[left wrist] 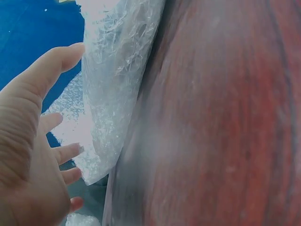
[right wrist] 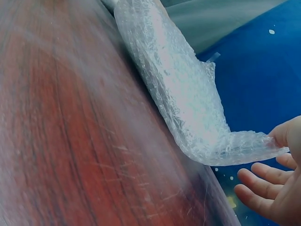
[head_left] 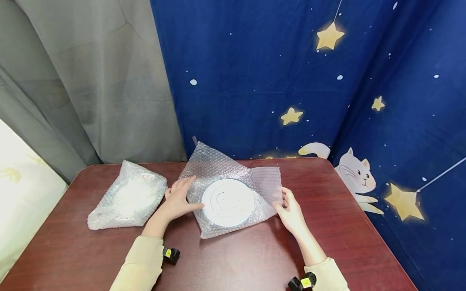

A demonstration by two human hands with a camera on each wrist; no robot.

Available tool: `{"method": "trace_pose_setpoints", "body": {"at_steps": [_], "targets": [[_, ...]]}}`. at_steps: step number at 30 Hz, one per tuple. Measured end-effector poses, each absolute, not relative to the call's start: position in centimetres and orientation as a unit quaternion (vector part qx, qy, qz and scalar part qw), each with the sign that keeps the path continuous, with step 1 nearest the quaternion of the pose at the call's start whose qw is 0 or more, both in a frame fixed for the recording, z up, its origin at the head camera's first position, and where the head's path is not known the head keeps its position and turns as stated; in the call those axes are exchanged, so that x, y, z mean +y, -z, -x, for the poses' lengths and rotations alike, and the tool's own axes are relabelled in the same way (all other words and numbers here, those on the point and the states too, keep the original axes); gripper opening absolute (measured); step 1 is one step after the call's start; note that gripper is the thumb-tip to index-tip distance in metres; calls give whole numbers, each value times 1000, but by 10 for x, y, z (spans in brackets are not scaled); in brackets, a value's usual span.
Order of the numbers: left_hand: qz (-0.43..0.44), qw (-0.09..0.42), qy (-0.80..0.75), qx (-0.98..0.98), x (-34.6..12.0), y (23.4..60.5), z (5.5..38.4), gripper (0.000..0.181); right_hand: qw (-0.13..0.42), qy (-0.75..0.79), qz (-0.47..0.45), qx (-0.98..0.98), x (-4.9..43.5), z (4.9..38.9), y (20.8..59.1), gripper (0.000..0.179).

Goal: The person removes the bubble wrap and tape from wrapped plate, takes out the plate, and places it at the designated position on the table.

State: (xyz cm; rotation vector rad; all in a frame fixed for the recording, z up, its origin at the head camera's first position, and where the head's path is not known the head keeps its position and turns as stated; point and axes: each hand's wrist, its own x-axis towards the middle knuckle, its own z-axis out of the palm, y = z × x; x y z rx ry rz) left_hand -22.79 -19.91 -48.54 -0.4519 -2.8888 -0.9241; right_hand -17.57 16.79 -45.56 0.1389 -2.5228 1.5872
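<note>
A round white plate [head_left: 227, 202] with thin ring lines lies on an unfolded sheet of bubble wrap [head_left: 211, 161]. My left hand [head_left: 178, 202] is spread over the sheet's left side, its thumb reaching to the plate's rim. In the left wrist view, the fingers of the left hand [left wrist: 35, 127] are apart, near the bubble wrap [left wrist: 113, 89]. On the other side, my right hand [head_left: 291, 212] pinches the sheet's right flap between thumb and fingers. The right wrist view has this raised end of bubble wrap [right wrist: 249, 148] in the right hand [right wrist: 277, 179].
To the left of my left hand lies a bubble-wrapped package [head_left: 129, 198] with something pale inside. Both rest on a reddish-brown wooden table [head_left: 225, 262]. Behind its far edge hang a grey curtain [head_left: 102, 81] and a blue star-patterned curtain [head_left: 255, 72].
</note>
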Motion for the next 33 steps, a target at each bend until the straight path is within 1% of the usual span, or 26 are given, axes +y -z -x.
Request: {"method": "trace_pose_setpoints", "body": {"at_steps": [4,9,11,16,18,21,23,29,31,33], "targets": [[139,47,306,-941,-202,485,225,98,81,-534,-46,-840,166,169,441,47],[131,56,323,-936,-207,484,221,89,77,-550,-36,-831,171,171,444,54],[125,58,328,-935,-209,485,220,87,78,-553,-30,-829,177,177,456,60],[106,61,338,-933,-217,487,217,82,86,-553,-29,-828,192,191,484,82],[103,63,343,-932,-218,485,214,79,89,-549,-28,-830,195,191,484,91],[100,71,353,-928,-220,484,210,74,97,-533,-31,-840,198,190,485,98],[96,76,362,-924,-222,484,208,71,107,-517,-41,-848,200,190,486,95],[91,89,371,-920,-229,484,204,61,128,-461,-56,-876,205,188,491,58],[90,91,365,-922,-232,485,204,58,125,-453,-54,-881,207,187,493,52],[88,92,363,-923,-234,485,203,56,120,-450,-52,-884,209,187,495,49]]}}
